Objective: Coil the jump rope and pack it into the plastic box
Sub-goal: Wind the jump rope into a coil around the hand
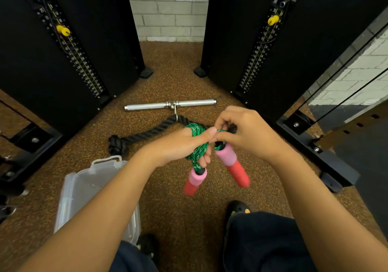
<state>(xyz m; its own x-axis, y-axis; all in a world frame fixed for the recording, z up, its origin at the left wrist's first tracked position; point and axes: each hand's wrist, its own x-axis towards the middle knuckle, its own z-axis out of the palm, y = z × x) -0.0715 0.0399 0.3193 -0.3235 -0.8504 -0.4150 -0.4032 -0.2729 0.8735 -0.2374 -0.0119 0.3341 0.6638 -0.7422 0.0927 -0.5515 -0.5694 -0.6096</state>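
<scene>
The left hand (180, 145) is closed around a bundle of green rope (197, 143), its fingers curled through the coils and its thumb pressed along the top toward the other hand. The right hand (245, 133) meets it just beside the bundle, thumb and forefinger pinching the rope where it enters the nearer handle.

Both handles hang below the hands, each pink foam above and red foam below. The left handle (194, 180) dangles straight under the bundle; the right handle (233, 164) tilts outward, down and away from it. The bundle is held in the air above the speckled brown floor (184, 215), not touching it.

The clear box (84, 192) sits open on the floor, below and to the left of the bundle, partly hidden by the left forearm. Beyond the bundle lies a thick black rope (147, 134) with a knotted end, hooked to a steel bar (170, 104) lying farther out still. Black weight-stack columns (69, 47) rise on either side of the bar, each with a yellow pin. Two dark shoes and dark trousers show near the bottom edge, well below the bundle.
</scene>
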